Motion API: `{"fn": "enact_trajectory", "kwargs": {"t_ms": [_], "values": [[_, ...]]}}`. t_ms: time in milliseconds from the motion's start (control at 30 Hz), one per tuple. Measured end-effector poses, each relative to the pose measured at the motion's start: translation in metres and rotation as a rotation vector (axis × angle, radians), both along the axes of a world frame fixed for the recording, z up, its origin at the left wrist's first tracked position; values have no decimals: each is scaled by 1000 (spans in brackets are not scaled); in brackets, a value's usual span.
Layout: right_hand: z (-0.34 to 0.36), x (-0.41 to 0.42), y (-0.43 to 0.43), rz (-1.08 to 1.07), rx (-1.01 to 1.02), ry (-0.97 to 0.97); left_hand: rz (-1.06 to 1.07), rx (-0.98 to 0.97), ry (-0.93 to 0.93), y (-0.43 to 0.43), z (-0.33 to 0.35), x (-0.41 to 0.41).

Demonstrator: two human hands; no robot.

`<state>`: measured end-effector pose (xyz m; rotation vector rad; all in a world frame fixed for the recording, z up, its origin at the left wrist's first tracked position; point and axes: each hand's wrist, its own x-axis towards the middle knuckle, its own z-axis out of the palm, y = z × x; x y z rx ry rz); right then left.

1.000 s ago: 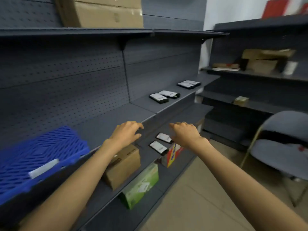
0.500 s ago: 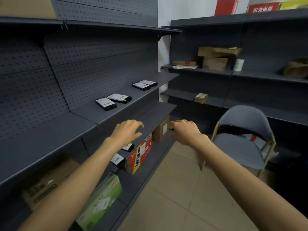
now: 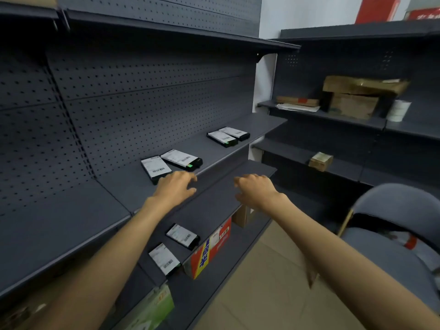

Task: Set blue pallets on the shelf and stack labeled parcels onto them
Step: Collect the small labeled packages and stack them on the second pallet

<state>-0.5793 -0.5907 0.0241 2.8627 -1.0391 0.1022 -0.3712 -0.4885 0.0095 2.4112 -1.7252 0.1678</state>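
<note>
Several flat black parcels with white labels lie on the dark grey shelf. One labeled pair sits mid-shelf, just beyond my left hand; a second pair lies farther right. Two more labeled parcels rest on the lower shelf under my left forearm. My left hand hovers palm down with fingers spread and nothing in it, its fingertips close to the nearest parcel. My right hand hangs over the lower shelf's right end, fingers loosely curled, holding nothing. No blue pallet is in view.
A red-and-yellow carton, a brown box and a green box stand on the bottom shelves. A grey chair stands at the right. The back shelving carries cardboard boxes, a small box and a white roll.
The view has swung right along the shelving; the blue pallet seen at far left a second ago has left the frame. Both hands have moved closer to the mid-shelf parcels, still holding nothing.
</note>
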Motion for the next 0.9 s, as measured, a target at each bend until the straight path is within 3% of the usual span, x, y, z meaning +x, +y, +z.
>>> {"fn": "enact_trajectory", "kwargs": {"t_ms": [467, 900], "values": [[-23, 160, -113, 186, 97, -63, 436, -13, 47, -58, -37, 107], [-72, 271, -194, 431, 249, 65, 879, 110, 211, -142, -70, 122]]}}
